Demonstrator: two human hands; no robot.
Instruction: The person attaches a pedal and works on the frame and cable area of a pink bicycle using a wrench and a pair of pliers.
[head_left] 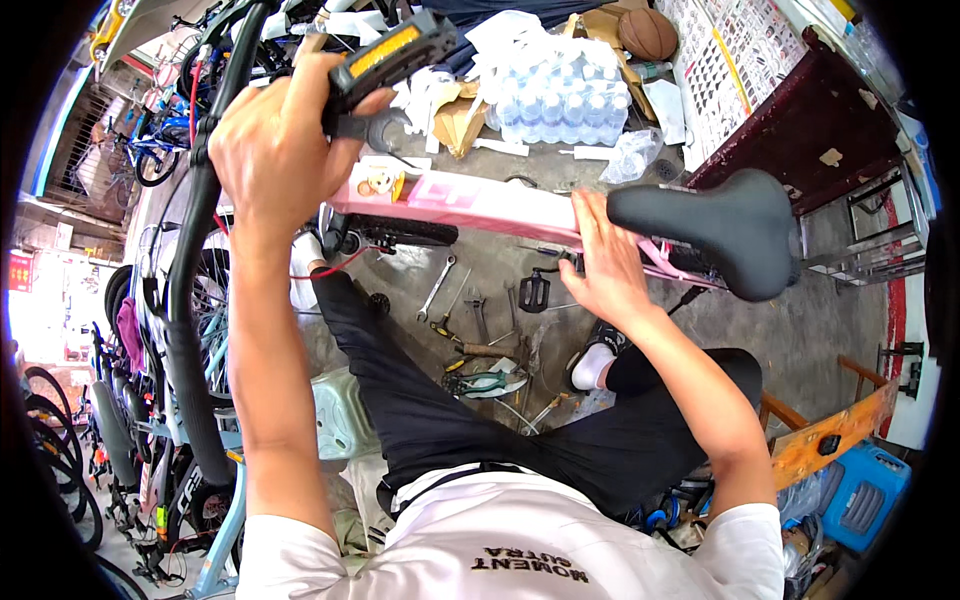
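Note:
My left hand (272,150) is closed around a black bicycle pedal (395,62) with a yellow reflector. The grey open jaw of a wrench (384,127) sticks out below the thumb of that hand; its handle is hidden. Beside the hand runs a black handlebar (185,235) with a dark grip. A pink bicycle frame (470,205) with a cartoon sticker lies crosswise before me. My right hand (610,262) rests on it, fingers stretched over the tube and thumb apart, next to the black saddle (725,230).
On the floor between my legs lie a combination wrench (437,288), pliers (485,382), several other tools and another pedal (535,292). Packed water bottles (560,100) and a basketball (648,34) are beyond. Bicycles crowd the left; a blue plastic case (865,495) stands right.

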